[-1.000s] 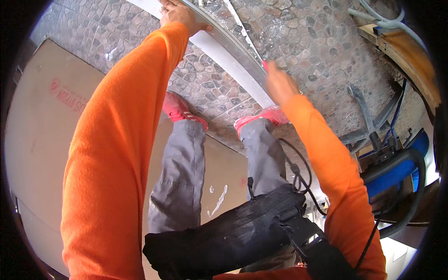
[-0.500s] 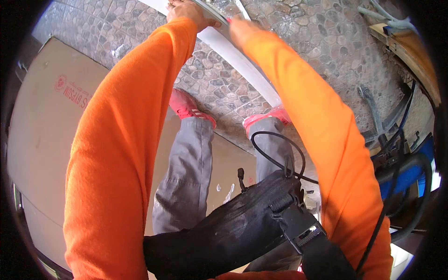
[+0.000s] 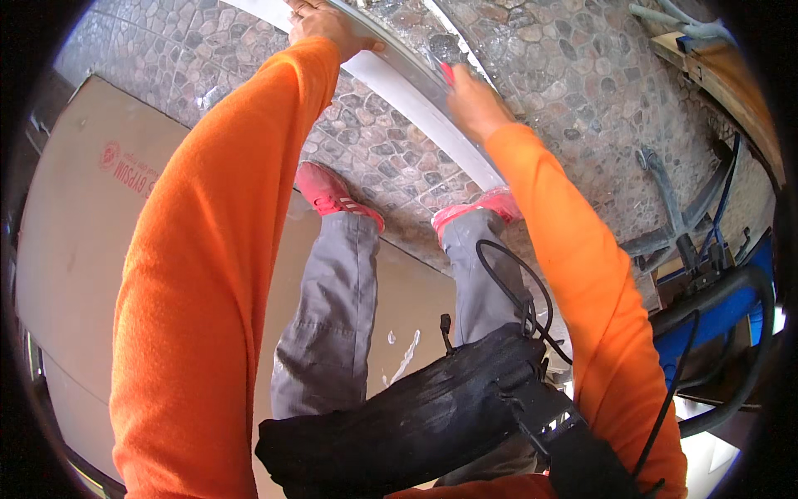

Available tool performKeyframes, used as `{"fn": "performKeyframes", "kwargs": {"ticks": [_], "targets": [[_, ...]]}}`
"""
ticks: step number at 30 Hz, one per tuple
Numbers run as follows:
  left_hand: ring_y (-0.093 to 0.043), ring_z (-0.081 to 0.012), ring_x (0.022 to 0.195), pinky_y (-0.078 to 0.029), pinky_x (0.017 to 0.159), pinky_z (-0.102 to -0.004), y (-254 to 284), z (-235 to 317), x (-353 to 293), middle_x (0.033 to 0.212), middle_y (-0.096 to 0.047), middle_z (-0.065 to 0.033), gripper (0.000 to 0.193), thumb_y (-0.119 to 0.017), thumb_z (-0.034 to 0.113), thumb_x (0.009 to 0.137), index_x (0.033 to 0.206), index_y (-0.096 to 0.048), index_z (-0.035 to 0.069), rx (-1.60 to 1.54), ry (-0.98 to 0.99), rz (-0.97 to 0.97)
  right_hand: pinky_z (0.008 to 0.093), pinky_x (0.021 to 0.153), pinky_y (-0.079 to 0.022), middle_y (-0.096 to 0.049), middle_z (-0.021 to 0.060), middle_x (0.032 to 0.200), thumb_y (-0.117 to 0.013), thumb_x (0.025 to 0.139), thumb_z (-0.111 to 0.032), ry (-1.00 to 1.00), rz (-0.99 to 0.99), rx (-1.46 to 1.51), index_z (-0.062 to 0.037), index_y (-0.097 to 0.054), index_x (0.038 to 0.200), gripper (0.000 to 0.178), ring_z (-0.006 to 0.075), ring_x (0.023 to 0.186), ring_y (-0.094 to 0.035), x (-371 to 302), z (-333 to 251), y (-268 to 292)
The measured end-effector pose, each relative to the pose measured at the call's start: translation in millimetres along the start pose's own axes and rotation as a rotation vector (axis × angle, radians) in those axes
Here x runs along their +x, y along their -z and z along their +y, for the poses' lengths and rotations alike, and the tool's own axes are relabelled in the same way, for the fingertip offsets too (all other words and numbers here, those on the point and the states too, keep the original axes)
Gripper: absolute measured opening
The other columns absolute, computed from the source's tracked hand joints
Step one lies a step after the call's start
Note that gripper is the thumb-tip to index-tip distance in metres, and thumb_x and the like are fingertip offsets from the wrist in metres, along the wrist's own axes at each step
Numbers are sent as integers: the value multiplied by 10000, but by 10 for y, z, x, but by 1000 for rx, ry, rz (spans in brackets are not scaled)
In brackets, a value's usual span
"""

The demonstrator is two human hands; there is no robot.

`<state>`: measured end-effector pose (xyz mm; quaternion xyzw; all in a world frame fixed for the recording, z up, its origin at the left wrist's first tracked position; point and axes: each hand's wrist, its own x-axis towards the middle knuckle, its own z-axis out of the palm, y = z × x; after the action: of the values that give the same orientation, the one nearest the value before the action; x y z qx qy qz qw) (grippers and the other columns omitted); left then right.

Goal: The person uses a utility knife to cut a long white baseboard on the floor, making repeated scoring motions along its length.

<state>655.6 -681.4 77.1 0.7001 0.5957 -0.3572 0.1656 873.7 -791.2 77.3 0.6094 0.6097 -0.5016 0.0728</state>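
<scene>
In the head view I am seeing the person's left hand [image 3: 322, 27] near the top edge, its fingers spreading and its thumb standing apart as it is pressing down on a long grey metal straightedge [image 3: 405, 66]. The straightedge is lying along a long white flat strip [image 3: 391, 91], which is running diagonally from the upper left down toward the right shoe and is resting on the stone-patterned floor [image 3: 549, 100].

I am finding the right hand [image 3: 478, 104] farther along, on the straightedge's right side; its fingers are clamping around a slim red-handled tool [image 3: 449, 75], whose narrow tip is pointing up and left, close beside the metal. I cannot tell whether that tip is touching anything. Just beyond it, a thin white sliver [image 3: 460, 40] is lying on the floor.

Lower down I am looking past orange sleeves [image 3: 199, 249] at red shoes [image 3: 328, 195], grey trousers [image 3: 328, 308] and a black fabric waist bag [image 3: 399, 416]. A large brown board with red print [image 3: 83, 233] is filling the left side.
</scene>
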Motion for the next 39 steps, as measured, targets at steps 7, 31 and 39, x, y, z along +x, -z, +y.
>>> {"fn": "performKeyframes", "kwargs": {"ticks": [7, 31, 39], "targets": [[-28, -505, 1400, 78, 1118, -608, -72, 82, 138, 1472, -108, -399, 1198, -570, 757, 667, 1455, -209, -71, -110, 77, -74, 531, 885, -464, -605, 291, 1121, -349, 923, -142, -2, -87, -130, 6, -453, 1190, 323, 435, 1046, -598, 705, -951, 308], [-45, -489, 1406, 47, 1155, -531, 100, 28, -25, 1441, -191, -413, 1158, -655, 706, 650, 1400, -318, -109, -36, 52, -167, 537, 816, -486, -630, 335, 929, -452, 864, -38, -85, -107, -245, 55, -442, 1104, 257, 476, 923, -623, -19, -349, 143], [11, -480, 1408, 29, 1172, -452, 2, 28, 68, 1458, 6, -422, 1396, -740, 683, 560, 1400, -27, -174, -328, 178, 34, 484, 985, -428, -564, 238, 1250, -267, 993, -296, -110, -87, -102, -22, -485, 1277, 450, 420, 1146, -551, 667, -1058, 336]]}}
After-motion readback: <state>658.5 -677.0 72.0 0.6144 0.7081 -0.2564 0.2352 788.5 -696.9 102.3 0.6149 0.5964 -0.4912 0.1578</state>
